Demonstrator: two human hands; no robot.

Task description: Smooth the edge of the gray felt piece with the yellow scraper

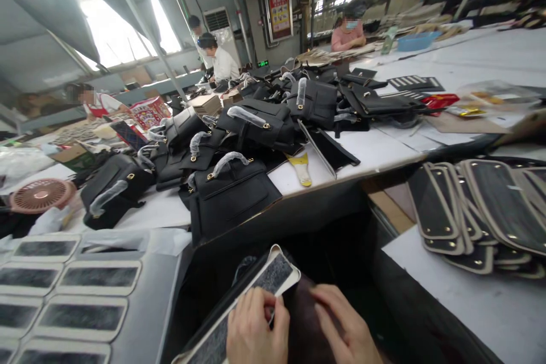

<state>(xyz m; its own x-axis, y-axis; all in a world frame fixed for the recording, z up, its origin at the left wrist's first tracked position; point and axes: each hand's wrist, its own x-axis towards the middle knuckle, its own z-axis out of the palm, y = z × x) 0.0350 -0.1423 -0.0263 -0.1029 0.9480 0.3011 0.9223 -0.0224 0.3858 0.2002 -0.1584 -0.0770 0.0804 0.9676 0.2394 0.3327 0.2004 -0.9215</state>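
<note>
Item: grey-faced base panel [256, 301], long axis running up-right away from you, pinched at its near edge by your left hand [256, 330]; your right hand [345, 330] rests loosely curled, holding nothing, just beside it.

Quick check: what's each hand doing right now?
Left hand: closed, gripping the grey padded panel.
Right hand: resting on the dark piece; grip cannot be told.
</note>
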